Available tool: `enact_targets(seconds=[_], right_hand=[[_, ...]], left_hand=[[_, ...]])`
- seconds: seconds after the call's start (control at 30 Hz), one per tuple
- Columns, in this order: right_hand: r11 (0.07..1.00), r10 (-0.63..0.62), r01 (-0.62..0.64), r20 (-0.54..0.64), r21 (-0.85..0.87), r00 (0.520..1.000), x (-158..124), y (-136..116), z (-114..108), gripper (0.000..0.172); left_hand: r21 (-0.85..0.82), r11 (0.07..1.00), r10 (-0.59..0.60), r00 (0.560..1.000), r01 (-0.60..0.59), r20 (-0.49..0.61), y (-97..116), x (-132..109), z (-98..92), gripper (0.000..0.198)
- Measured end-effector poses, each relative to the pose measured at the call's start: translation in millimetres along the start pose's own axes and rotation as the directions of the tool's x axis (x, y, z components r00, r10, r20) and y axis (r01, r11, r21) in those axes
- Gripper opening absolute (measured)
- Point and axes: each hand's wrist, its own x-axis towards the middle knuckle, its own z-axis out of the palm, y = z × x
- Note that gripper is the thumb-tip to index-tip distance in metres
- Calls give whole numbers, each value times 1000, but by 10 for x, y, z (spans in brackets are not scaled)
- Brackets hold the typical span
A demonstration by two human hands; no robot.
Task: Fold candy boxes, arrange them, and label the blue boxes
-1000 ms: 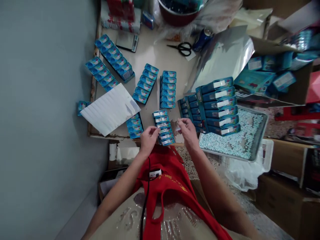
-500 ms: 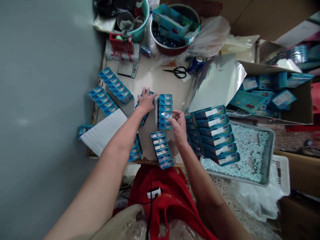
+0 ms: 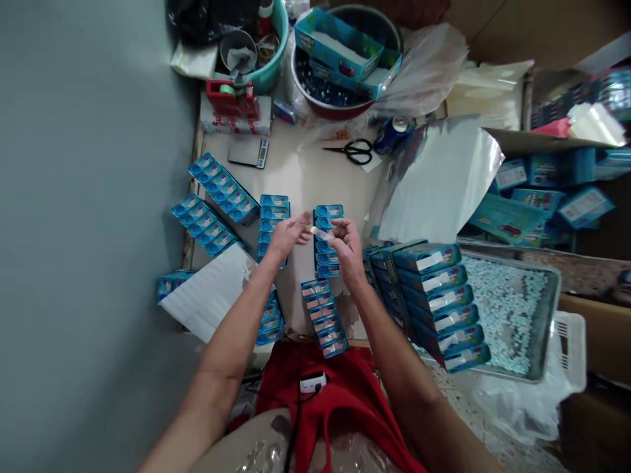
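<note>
Between thumb and fingers, my right hand (image 3: pixel 348 248) pinches a small shiny strip (image 3: pixel 323 234) above a row of blue printed boxes (image 3: pixel 328 270). My left hand (image 3: pixel 292 235) is open, its fingertips close to the strip's left end; whether they touch it I cannot tell. Beneath the left hand lies another row of blue boxes (image 3: pixel 275 200), partly covered by the hand. Nearer to me is a row of boxes with shiny strips across them (image 3: pixel 325 318). A taller stack of blue boxes with pale strips (image 3: pixel 438 302) leans at the right, beyond my right forearm.
More box rows (image 3: pixel 224 187) and a white sheet (image 3: pixel 210 292) lie left. Farther back are a small scale (image 3: pixel 248 152), scissors (image 3: pixel 357 152), a red tape dispenser (image 3: pixel 231 100), a can (image 3: pixel 393 133) and a bowl (image 3: pixel 298 72). A tray of pale pieces (image 3: pixel 555 309) stands right.
My left hand has moved right and nearer, off the middle box row, toward the strip. My right hand still holds the strip, now turned more level. The whole view has shifted slightly.
</note>
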Motion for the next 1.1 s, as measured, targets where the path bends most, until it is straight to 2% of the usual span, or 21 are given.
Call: enact_targets(seconds=[0.07,0.1,0.2,0.3,0.37,0.43,0.53,0.6,0.67,0.9,1.1], right_hand=[[1000,27,-27,6,-15,1000,49,-9,24,37],[999,42,-42,14,-29,999,71,-8,29,37],[990,92,-91,4,-111,996,155,31,11,40],[960,142,-167,-122,-224,982,301,95,-38,48],[911,124,-198,-219,-360,968,440,111,-64,50],[799,43,-196,-271,-568,962,593,92,-73,47],[552,-55,-158,-225,-819,973,789,26,-50,42],[442,-45,-144,-182,-886,982,871,-8,-21,42],[391,-15,-158,-178,-907,984,916,-16,6,42],[398,-5,-180,-198,-900,980,971,86,39,41],[423,32,-237,-247,-875,968,1021,147,-2,36]], left_hand=[[-191,972,-113,986,135,121,-34,18,27,75],[-245,957,-124,984,153,131,-51,31,37,71],[-340,935,-100,995,100,17,-88,79,71,62],[-371,927,-88,992,49,-87,-103,155,144,55],[-361,932,-81,984,18,-159,-108,233,216,51],[-354,935,-89,969,2,-229,-117,329,295,46],[-366,930,-115,947,-3,-301,-141,465,393,38],[-371,929,-127,937,-2,-324,-154,525,432,33],[-369,929,-137,931,2,-339,-163,556,449,31],[-360,933,-138,917,-6,-373,-223,585,467,21],[-227,974,-118,889,16,-443,-354,685,514,20]])
